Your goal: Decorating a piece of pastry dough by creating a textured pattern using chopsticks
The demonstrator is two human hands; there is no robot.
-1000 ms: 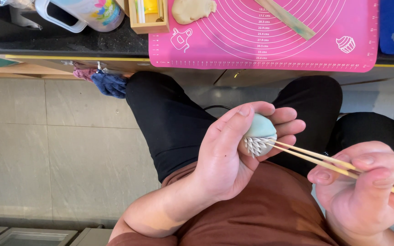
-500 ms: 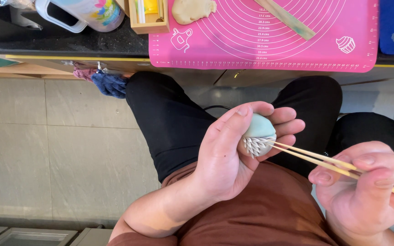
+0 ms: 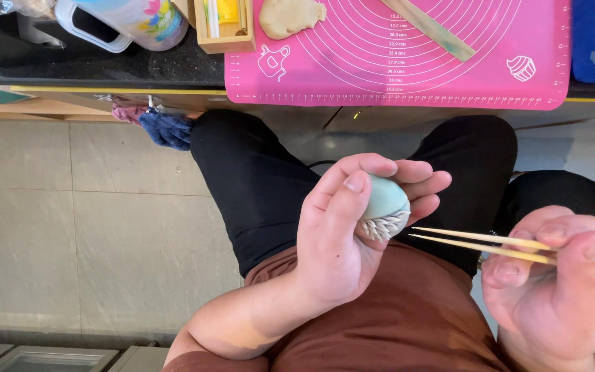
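My left hand [image 3: 342, 227] is cupped around a small pale blue-green clay ball [image 3: 383, 200] whose lower part carries rows of whitish petal-like scales. My right hand [image 3: 562, 289] grips a pair of thin wooden sticks [image 3: 470, 242] that point left, their tips a little way right of the scaled part and not touching it. Both hands are held over my lap, above black trousers and a brown shirt.
A pink silicone mat [image 3: 408, 62] lies on the dark table edge, with a lump of beige dough [image 3: 290, 17] and a flat wooden tool [image 3: 428, 31]. A small wooden box [image 3: 225, 27] and a colourful mug [image 3: 132, 21] stand left of it. A blue cloth [image 3: 166, 127] hangs below. Tiled floor at left.
The sticks' tips have drawn back to the right, away from the scaled clay. My left hand has turned the ball slightly.
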